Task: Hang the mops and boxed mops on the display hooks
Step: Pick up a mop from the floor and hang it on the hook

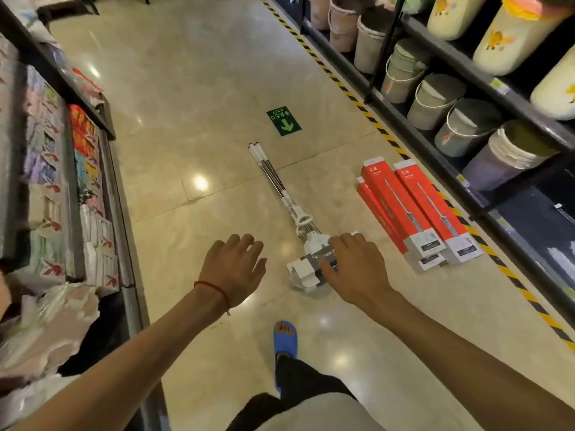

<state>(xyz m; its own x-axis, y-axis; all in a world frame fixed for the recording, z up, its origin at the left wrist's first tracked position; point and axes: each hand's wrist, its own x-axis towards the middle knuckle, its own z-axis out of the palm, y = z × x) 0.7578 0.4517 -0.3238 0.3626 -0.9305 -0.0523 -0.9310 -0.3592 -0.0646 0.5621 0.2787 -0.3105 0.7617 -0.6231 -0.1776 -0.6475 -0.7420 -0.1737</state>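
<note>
Standing on the glossy floor [186, 88] nearest the viewer, a foot in a blue sandal [284, 337] is pointing toward the bundle of mops [292, 206]. The mops are lying flat on the tiles in the middle of the aisle, heads toward the viewer and handles running away. Left of the mop heads and well apart from them, the left hand [233, 269] is hovering with its fingers spread, holding nothing; a red cord bracelet [214, 289] is circling its wrist. The right hand [351, 269] is reaching over the mop heads with its fingers stretched out and slightly parted, covering part of the grey label band; whether the fingertips are actually pressing on it I cannot tell. Just right of the mops, the red boxed mops [413, 209] are lying side by side in a small stack, roughly parallel to the handles. Beyond the handle tips, a green exit sticker [283, 121] is showing an arrow. Farther right of the mops, behind yellow-and-black tape [351, 96], buckets [435, 101] are sitting on dark shelves; far left of the mops, packaged goods [46, 150] are filling a rack.
</note>
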